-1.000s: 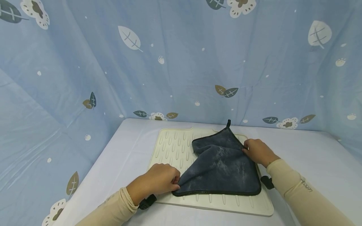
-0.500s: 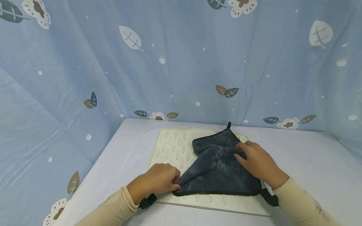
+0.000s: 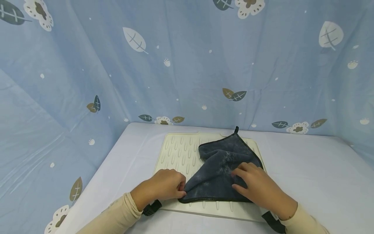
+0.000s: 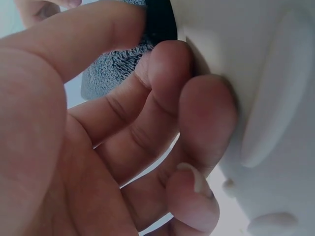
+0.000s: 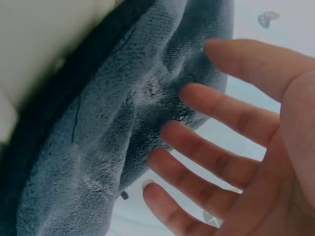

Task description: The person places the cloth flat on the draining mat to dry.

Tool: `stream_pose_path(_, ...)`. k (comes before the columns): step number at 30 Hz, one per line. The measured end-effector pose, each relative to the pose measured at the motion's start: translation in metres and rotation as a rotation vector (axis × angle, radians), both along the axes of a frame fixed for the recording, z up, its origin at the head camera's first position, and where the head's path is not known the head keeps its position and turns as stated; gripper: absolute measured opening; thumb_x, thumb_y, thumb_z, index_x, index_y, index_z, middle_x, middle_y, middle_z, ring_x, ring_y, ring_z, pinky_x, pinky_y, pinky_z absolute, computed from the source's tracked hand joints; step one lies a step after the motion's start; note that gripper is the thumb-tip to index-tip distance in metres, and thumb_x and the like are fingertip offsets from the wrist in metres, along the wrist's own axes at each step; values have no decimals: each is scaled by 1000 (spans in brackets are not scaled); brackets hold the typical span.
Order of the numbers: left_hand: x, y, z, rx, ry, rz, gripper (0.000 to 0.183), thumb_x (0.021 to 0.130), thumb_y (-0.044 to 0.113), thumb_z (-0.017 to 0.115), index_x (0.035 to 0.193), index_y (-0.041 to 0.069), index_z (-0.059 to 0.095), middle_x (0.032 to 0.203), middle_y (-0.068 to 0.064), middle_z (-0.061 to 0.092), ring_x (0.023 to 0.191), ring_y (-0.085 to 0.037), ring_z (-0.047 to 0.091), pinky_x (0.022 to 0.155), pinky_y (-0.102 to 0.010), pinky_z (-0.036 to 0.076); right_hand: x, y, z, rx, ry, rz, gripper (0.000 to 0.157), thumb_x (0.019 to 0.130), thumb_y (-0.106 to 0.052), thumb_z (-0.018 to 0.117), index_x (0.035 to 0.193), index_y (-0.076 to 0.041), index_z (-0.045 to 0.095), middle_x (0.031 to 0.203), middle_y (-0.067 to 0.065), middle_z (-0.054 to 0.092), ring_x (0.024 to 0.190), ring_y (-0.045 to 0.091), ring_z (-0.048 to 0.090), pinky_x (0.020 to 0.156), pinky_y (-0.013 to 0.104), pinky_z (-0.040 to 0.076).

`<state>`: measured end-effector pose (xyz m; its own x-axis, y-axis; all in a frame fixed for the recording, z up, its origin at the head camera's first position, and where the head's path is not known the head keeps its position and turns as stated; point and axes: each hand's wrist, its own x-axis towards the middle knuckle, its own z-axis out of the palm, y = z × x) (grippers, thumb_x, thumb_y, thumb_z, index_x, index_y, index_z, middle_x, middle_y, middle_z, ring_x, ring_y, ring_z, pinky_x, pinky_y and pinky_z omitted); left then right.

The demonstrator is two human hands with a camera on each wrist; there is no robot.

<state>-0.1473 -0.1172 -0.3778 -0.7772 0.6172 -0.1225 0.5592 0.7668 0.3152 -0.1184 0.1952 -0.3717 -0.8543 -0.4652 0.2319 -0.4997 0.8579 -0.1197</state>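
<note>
A dark blue-grey towel with a black hem lies rumpled, its far left part folded in and a hanging loop at the far corner. My left hand pinches its near left corner. In the left wrist view, the thumb and fingertips meet at the black hem, low over the pale surface. Over the near right part of the towel hovers my right hand, fingers spread and relaxed. The right wrist view shows those fingers apart, gripping none of the plush fabric.
Under the towel is a cream mat with raised oval ridges, bare along its left and near sides. It lies on a table covered in white cloth. A blue curtain with leaf prints hangs behind and to the left.
My right hand has let go of the towel's right edge, opened, and moved toward the near side and slightly left. The left hand keeps its pinch in the same spot.
</note>
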Motion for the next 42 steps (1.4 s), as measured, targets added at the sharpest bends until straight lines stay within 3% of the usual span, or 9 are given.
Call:
stream_pose_path(12,1,0,-1,9,22,-7,31,83,29,77,62,25,55,56,16,49,52,-1,44,49,-24,37,2,4,-9,69,-197,55,36,76,-42,84,105,-24,72,108,-5,63,101,20,59,82,48,52)
stream_pose_path(17,1,1,-2,7,43,-4,30,83,28,74,63,26,52,55,16,47,50,-1,43,47,-23,35,2,4,-11,104,-221,79,42,72,-43,87,106,-23,71,108,-5,63,100,20,59,82,47,52)
stream_pose_path(28,2,6,0,124,97,14,23,95,30,62,76,25,50,57,16,45,49,0,40,47,-22,32,0,3,-14,116,-69,135,22,75,-27,86,91,-24,71,91,-11,64,85,10,58,73,39,52)
stream_pose_path(35,1,10,2,196,53,13,16,97,41,64,93,25,61,73,19,63,58,5,51,57,-21,43,-1,5,-13,86,-21,176,18,79,-22,84,84,-25,67,82,-15,61,78,6,58,68,35,51)
stream_pose_path(42,1,11,2,160,-27,-44,44,84,57,73,116,29,60,95,19,72,61,10,56,64,-21,48,-3,9,-8,49,3,160,13,83,-20,79,89,-24,67,84,-14,63,77,7,61,69,37,52)
